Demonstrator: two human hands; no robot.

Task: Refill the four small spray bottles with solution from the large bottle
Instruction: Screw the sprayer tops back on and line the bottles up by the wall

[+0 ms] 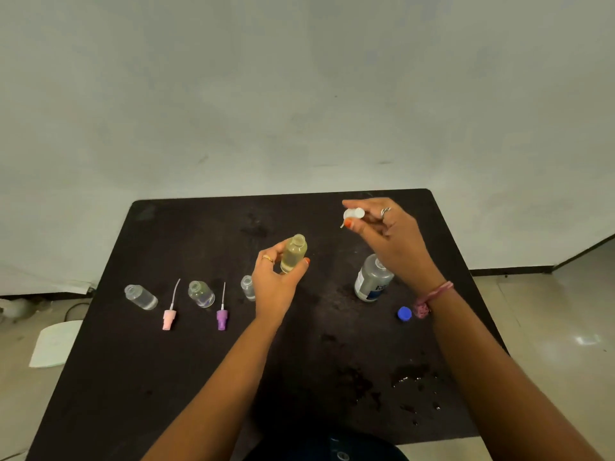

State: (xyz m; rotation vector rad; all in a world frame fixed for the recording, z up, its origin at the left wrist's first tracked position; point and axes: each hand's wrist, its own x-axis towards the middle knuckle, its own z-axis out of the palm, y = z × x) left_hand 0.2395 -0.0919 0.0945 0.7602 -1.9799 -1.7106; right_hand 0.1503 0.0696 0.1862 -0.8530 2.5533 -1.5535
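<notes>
Above the black counter (pixel 199 361), left hand (pixel 276 281) gripped a small yellowish open bottle (pixel 293 253), right hand (pixel 382 234) pinched its white sprayer (pixel 353 214). Tilted like that, it could've spilled; the uncapped large bottle (pixel 372 279) sat by her wrist.

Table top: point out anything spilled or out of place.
Wet splashes glisten on the black table near its front right, with droplets scattered around them, which looks like spilled solution. The large bottle stands uncapped, its blue cap lying beside it.

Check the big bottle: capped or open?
Open. The big bottle stands on the table with a bare neck; its blue cap lies beside it.
</notes>
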